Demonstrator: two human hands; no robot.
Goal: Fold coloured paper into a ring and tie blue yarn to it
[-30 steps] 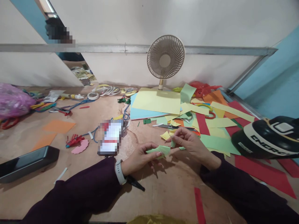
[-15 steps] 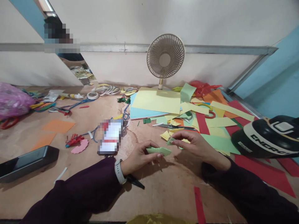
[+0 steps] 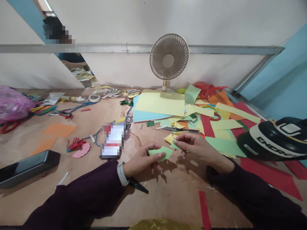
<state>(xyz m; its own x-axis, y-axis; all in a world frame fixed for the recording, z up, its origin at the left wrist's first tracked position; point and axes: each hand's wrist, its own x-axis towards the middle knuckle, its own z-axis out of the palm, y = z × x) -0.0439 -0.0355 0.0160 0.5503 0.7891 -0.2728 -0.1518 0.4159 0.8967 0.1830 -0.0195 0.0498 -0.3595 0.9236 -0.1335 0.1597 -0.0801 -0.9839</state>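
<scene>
Above the middle of the wooden table, my left hand (image 3: 146, 158) pinches a light green piece of paper (image 3: 166, 151) between thumb and fingers. The paper's right edge is notched. Just to its right, my right hand (image 3: 190, 145) grips a smaller light green paper piece (image 3: 176, 146) at the fingertips. A narrow gap separates the two pieces. Behind my right hand lie yellow paper scraps (image 3: 169, 138) and a grey-bladed tool (image 3: 168, 128). Under my left wrist, partly covered, is a black pointed object (image 3: 139, 186).
A phone (image 3: 112, 142) lies left of my left hand, near a pink scalloped paper (image 3: 82, 150). A black bottle (image 3: 268, 140) stands at right beside red paper (image 3: 271, 175). Behind are stacked sheets (image 3: 160, 102), a fan (image 3: 169, 57) and yellow-red handled scissors (image 3: 216, 117). Another person (image 3: 55, 30) shows through a gap.
The green paper in my left hand has tilted to show more of its flat face. My right hand has turned its small piece, keeping it close to the larger one.
</scene>
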